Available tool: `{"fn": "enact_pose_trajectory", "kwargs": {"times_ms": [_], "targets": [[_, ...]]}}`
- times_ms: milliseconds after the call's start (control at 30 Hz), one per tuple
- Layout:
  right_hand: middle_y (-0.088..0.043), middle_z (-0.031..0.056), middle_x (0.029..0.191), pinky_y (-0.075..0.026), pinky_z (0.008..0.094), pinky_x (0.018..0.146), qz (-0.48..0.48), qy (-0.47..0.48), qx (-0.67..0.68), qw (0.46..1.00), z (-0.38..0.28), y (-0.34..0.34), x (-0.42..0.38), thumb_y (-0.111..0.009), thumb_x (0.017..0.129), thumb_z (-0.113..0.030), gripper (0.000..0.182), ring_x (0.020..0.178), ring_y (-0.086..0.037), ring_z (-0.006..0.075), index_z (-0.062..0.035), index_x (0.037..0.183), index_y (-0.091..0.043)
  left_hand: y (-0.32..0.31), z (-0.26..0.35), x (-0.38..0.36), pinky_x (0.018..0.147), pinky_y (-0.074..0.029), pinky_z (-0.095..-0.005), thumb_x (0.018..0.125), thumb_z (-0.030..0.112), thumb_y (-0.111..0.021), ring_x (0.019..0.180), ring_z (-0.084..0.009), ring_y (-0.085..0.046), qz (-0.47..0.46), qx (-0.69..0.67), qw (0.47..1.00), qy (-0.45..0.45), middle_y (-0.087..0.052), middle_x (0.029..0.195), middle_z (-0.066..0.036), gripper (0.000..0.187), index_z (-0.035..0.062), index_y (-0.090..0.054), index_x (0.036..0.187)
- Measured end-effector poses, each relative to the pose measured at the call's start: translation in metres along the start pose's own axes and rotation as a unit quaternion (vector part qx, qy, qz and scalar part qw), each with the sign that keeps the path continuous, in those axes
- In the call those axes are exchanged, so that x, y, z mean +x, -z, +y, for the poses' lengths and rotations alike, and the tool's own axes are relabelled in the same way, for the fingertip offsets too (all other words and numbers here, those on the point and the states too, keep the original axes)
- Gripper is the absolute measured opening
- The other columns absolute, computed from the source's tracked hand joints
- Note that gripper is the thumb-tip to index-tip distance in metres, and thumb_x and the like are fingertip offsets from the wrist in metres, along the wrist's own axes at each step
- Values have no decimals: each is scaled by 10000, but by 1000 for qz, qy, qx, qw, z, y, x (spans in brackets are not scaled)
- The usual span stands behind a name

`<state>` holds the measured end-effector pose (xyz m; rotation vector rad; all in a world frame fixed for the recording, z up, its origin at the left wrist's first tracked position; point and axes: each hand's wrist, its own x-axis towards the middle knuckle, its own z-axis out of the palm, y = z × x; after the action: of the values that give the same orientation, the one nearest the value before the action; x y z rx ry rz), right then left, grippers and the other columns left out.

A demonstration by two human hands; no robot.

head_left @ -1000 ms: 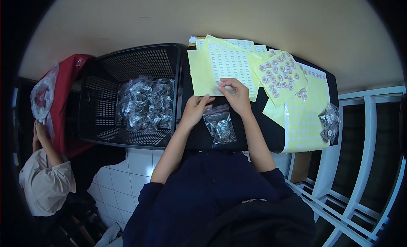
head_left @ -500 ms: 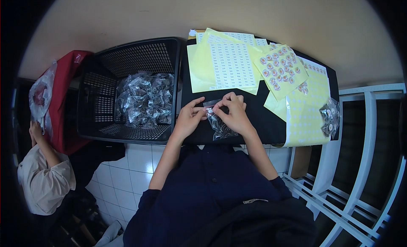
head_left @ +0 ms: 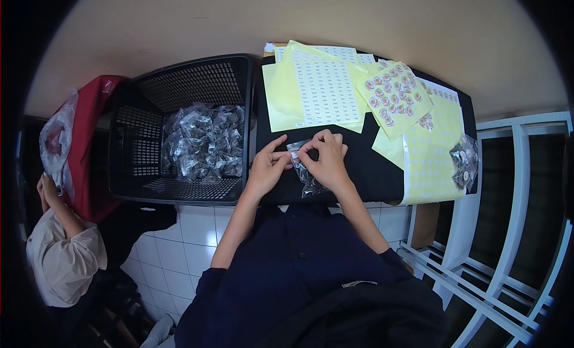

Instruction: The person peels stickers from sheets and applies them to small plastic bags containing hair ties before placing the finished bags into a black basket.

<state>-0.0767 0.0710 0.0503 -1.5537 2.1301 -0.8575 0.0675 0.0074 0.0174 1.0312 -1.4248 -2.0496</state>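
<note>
A small clear plastic bag with dark contents (head_left: 310,183) lies on the black-covered table in front of my body. My left hand (head_left: 266,168) is at the bag's upper left, its fingertips on the bag's edge. From the right, my right hand (head_left: 326,161) pinches near the bag's top, where a small white label (head_left: 293,155) shows. Beyond my hands lie yellow-backed sheets with rows of small printed labels (head_left: 326,92). A yellow sheet of round stickers (head_left: 395,99) rests to their right.
On the left, a black crate (head_left: 253,103) holds many filled clear bags (head_left: 203,142). More filled bags (head_left: 464,162) lie at the table's right end. Another person (head_left: 64,252) sits at far left by a red cloth (head_left: 89,145). White metal railings (head_left: 515,198) stand at right.
My right hand has shifted very slightly left at the bag's top. My left hand stays almost still. The other person's hands have moved a little.
</note>
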Motion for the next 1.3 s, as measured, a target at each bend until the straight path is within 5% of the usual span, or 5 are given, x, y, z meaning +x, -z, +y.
{"fn": "enact_pose_trajectory", "kwargs": {"times_ms": [300,533,733,1000,1300], "targets": [[-469,38,879,-278,384,782,91,-7,36,995,-3,-6,-6,-708,582,-170,145,918,-396,241,-85,625,-599,-10,5,-7,694,-480,-207,789,45,-591,772,-128,-603,57,5,998,-29,-628,870,-136,523,-41,-351,1246],[-443,110,1051,-457,284,671,151,-7,236,960,12,7,-16,-749,566,-71,652,832,-531,201,-16,1118,-407,-23,5,-13,673,-444,-170,741,-39,-621,716,-71,-569,103,-58,989,-86,-610,780,-42,474,-9,-425,1172],[-571,106,992,-470,246,714,-75,-85,423,899,40,28,-48,-676,712,-29,631,863,-571,130,-15,1243,-336,-43,4,-6,665,-434,-166,728,-37,-637,688,-59,-553,82,-41,990,-109,-585,729,-11,446,-14,-442,1129],[-587,79,926,-474,254,725,150,-99,457,871,112,115,-74,-668,722,-31,563,826,-572,132,-12,1218,-404,-110,9,6,781,-461,-278,891,192,-447,994,-202,-529,-82,-6,985,-150,-420,1249,-182,575,67,-121,1349],[-577,195,937,-457,327,744,522,-260,-9,813,383,332,-22,-761,609,-349,728,844,-579,266,69,1105,-432,-114,-11,8,744,-451,-244,895,113,-414,931,-145,-529,43,62,987,-139,-501,1105,-109,388,40,-320,1264]]}}
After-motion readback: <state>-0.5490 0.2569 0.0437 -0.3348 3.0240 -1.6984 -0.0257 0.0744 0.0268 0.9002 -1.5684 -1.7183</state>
